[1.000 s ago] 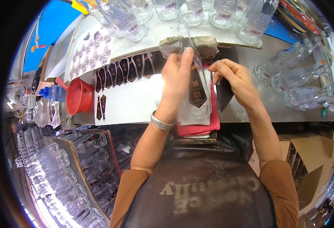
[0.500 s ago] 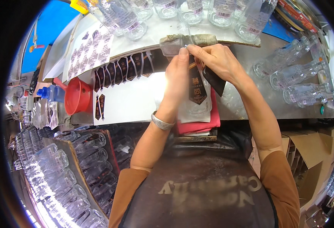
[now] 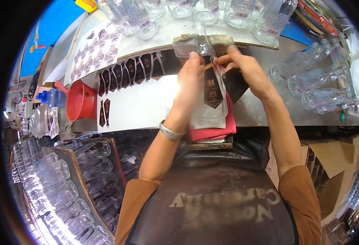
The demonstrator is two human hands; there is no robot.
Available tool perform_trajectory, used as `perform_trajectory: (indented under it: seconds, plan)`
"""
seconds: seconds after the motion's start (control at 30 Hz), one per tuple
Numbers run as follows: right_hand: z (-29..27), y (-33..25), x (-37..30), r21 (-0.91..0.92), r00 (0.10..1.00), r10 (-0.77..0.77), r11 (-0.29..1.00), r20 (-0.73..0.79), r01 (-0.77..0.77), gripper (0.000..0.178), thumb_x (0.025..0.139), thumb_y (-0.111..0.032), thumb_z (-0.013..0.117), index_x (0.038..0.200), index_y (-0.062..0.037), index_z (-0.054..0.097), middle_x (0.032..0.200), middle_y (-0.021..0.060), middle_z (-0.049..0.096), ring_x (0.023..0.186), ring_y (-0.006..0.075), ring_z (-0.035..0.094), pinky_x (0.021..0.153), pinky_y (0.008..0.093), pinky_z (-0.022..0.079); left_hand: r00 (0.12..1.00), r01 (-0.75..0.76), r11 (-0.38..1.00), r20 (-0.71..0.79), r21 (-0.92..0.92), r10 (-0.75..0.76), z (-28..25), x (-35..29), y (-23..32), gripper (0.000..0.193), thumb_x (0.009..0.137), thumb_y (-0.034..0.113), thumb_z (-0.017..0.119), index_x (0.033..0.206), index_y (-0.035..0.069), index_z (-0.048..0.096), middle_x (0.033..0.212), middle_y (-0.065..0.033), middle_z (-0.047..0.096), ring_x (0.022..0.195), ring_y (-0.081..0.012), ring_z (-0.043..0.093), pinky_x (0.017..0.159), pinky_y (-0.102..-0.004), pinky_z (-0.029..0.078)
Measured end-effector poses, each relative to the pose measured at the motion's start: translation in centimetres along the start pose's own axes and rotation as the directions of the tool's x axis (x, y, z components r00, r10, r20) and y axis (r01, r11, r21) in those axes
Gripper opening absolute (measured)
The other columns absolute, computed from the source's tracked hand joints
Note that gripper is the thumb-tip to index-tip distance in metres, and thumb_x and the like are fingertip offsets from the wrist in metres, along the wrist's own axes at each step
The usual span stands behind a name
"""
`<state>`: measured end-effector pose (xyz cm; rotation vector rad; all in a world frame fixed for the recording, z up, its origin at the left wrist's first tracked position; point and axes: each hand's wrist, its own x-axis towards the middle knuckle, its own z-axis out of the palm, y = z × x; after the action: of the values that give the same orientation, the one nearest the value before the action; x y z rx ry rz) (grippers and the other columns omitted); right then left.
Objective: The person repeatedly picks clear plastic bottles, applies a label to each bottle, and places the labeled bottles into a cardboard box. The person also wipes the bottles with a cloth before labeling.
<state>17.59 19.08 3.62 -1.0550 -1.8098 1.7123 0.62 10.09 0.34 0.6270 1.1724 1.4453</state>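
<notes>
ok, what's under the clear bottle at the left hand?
Below the base end of the clear bottle, a white layer over a pink cloth; beige padding shows either side of its neck. Beneath the middle can't be seen: the black label and left hand cover it.

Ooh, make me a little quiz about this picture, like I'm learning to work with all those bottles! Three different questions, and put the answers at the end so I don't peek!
1. Fill in the gap: the silvery bracelet is on the wearer's own ____ side.

2. True or false? Gloves are being worn for this work.

3. Pick one. What colour is the cloth that sticks out below the base of the clear bottle between the hands?
A) Green
B) Pinkish red
C) Yellow

Key:
1. Left.
2. False: the left hand and the right hand are both bare.
3. B.
</notes>
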Motion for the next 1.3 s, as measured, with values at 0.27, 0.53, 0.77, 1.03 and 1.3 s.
perform_trajectory:
  seconds: [0.27,0.53,0.77,1.03,1.3]
  plan:
    - [-2.0,0.4,-3.2,0.404,0.975,-0.086,0.900,-0.207,0.165,0.040,0.094,-0.011,0.063,0.131,0.0027,0.055,0.115,0.0086,0.065,0.104,0.0137,0.064,0.094,0.0286,0.051,0.982,-0.185,0.953,0.003,0.240,0.190,1.3,-0.9,0.5,0.046,0.104,0.044,0.050,0.111,-0.001,0.061,0.099,-0.0066,0.067,0.086,-0.0110,0.064,0.077,-0.0269,0.053]
    - [1.0,-5.8,-0.5,-0.464,0.799,-0.598,0.725,-0.059,0.509,0.023,0.090,-0.006,0.066,0.112,-0.0035,0.067,0.103,0.0070,0.070,0.090,0.0167,0.067,0.081,0.0294,0.054,0.996,-0.054,0.998,-0.063,0.044,0.057,-0.1,-1.9,1.6,0.073,0.103,0.060,0.036,0.135,-0.003,0.047,0.123,-0.0130,0.065,0.104,-0.0168,0.065,0.091,-0.0299,0.051]
    - [3.3,-4.4,-6.2,-0.468,0.631,-0.676,0.447,0.381,0.762,0.030,0.071,0.004,0.072,0.099,-0.0071,0.068,0.095,0.0095,0.067,0.088,0.0294,0.064,0.076,0.0371,0.053,0.974,-0.127,0.988,-0.179,0.092,0.142,-3.4,-4.1,2.9,0.076,0.104,0.055,0.038,0.140,-0.012,0.037,0.129,-0.0271,0.058,0.116,-0.0309,0.062,0.098,-0.0405,0.049]
    - [1.2,-5.1,-0.2,-0.575,0.609,-0.790,0.533,-0.075,0.621,0.018,0.081,-0.004,0.065,0.099,-0.0024,0.067,0.097,0.0128,0.070,0.088,0.0298,0.067,0.077,0.0366,0.052,0.971,-0.174,0.962,-0.124,0.210,0.203,-2.5,-4.0,2.7,0.070,0.105,0.051,0.037,0.140,-0.011,0.040,0.130,-0.0250,0.059,0.118,-0.0289,0.062,0.098,-0.0370,0.051]
    - [1.5,-2.3,-6.7,-0.299,0.671,-0.733,0.619,0.112,0.726,0.030,0.070,0.009,0.065,0.098,-0.0030,0.066,0.106,0.0121,0.071,0.099,0.0262,0.068,0.087,0.0367,0.054,0.972,-0.148,0.962,-0.146,0.231,0.185,-3.6,-4.9,1.8,0.063,0.107,0.046,0.035,0.140,-0.008,0.041,0.133,-0.0248,0.058,0.122,-0.0299,0.060,0.100,-0.0377,0.049]
